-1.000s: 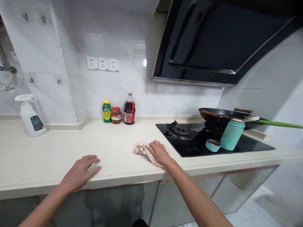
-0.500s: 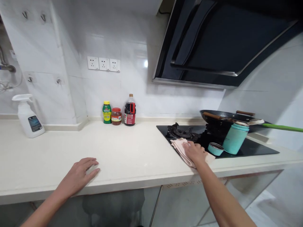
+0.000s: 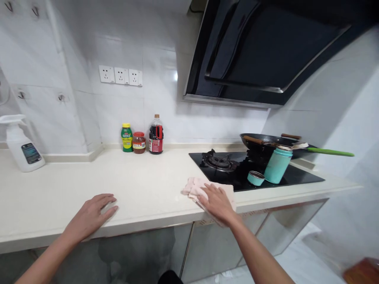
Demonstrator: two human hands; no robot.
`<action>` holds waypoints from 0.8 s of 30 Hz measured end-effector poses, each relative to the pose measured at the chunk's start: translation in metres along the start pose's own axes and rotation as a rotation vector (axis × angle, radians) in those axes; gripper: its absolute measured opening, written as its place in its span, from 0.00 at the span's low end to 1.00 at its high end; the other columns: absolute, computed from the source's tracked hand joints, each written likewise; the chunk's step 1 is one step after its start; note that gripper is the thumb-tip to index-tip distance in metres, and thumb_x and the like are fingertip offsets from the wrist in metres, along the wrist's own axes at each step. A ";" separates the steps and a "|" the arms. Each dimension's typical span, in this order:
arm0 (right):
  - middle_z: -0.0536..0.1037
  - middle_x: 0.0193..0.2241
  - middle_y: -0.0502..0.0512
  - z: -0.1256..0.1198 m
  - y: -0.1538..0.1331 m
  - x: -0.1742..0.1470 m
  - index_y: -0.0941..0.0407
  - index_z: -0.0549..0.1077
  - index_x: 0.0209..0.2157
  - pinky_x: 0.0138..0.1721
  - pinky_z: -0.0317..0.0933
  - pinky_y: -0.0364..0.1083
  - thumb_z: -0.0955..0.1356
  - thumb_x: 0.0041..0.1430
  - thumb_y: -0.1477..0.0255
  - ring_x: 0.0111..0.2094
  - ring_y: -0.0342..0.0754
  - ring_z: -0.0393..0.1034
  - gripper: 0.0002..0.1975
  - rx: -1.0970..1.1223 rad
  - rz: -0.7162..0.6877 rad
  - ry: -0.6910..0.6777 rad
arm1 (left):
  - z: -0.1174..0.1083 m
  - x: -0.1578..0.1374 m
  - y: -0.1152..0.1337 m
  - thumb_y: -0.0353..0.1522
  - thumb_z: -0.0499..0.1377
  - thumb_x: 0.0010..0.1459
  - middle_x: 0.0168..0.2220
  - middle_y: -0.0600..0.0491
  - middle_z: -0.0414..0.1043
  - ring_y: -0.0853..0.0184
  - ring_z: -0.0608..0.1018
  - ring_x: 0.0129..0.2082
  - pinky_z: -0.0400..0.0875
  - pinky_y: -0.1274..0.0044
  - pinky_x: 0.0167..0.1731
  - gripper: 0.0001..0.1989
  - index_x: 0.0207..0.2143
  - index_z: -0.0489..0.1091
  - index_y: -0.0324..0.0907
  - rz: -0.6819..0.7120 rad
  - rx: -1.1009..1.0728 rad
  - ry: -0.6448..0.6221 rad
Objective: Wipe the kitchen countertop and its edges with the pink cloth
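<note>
In the head view, I see the right hand spread flat, unclenched, on a pale pink folded cloth at the near left corner of the black glass stovetop. The cloth droops past the near edge of the cream countertop. The left hand, fingers loose and released, is farther left, by that same edge. A turquoise cylindrical container stands right of the cloth.

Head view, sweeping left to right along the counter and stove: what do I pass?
White spray bottle, left hand, green bottle, red-lidded jar, dark sauce bottle, pink cloth under the right hand, turquoise cup, turquoise flask, green handle.
</note>
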State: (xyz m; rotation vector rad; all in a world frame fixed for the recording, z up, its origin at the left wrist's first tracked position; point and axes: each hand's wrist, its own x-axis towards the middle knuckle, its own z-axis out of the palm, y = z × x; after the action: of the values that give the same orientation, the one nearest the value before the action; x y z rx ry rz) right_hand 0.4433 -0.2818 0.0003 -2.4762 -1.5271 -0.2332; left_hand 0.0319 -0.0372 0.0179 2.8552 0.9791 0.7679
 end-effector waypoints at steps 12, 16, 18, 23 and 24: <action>0.69 0.58 0.59 0.039 0.123 -0.055 0.51 0.72 0.51 0.65 0.33 0.65 0.60 0.60 0.56 0.63 0.59 0.53 0.23 0.170 0.145 0.516 | 0.005 0.003 -0.010 0.57 0.53 0.58 0.53 0.50 0.77 0.56 0.77 0.53 0.69 0.65 0.58 0.28 0.46 0.78 0.49 0.011 -0.009 0.021; 0.64 0.59 0.63 0.039 0.175 -0.058 0.56 0.71 0.49 0.67 0.39 0.58 0.62 0.53 0.51 0.65 0.60 0.49 0.29 0.359 0.348 0.594 | 0.003 0.002 -0.005 0.57 0.52 0.57 0.52 0.51 0.77 0.55 0.77 0.53 0.68 0.66 0.58 0.28 0.45 0.78 0.49 0.006 -0.008 0.028; 0.58 0.61 0.68 0.039 0.181 -0.058 0.59 0.71 0.48 0.67 0.42 0.55 0.62 0.52 0.50 0.65 0.60 0.46 0.31 0.399 0.439 0.634 | 0.002 0.002 -0.002 0.58 0.52 0.57 0.52 0.51 0.77 0.54 0.76 0.53 0.68 0.65 0.57 0.29 0.45 0.78 0.50 -0.003 -0.006 0.030; 0.44 0.64 0.73 0.047 0.153 -0.047 0.60 0.64 0.54 0.63 0.53 0.59 0.63 0.55 0.48 0.65 0.67 0.47 0.35 0.484 0.766 0.726 | 0.000 0.003 0.003 0.57 0.51 0.57 0.52 0.50 0.77 0.54 0.76 0.53 0.68 0.65 0.57 0.29 0.45 0.77 0.48 0.006 0.002 0.022; 0.46 0.64 0.74 0.049 0.144 -0.043 0.60 0.61 0.56 0.61 0.56 0.60 0.63 0.55 0.48 0.63 0.68 0.50 0.36 0.499 0.821 0.738 | 0.001 0.003 0.003 0.56 0.50 0.58 0.52 0.50 0.77 0.54 0.76 0.54 0.67 0.65 0.57 0.29 0.46 0.76 0.47 0.009 0.008 0.017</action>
State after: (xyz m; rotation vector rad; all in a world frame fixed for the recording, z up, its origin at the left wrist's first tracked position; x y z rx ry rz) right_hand 0.5541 -0.3677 -0.0727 -2.0315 -0.1991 -0.4667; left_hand 0.0363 -0.0377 0.0196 2.8669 0.9736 0.7918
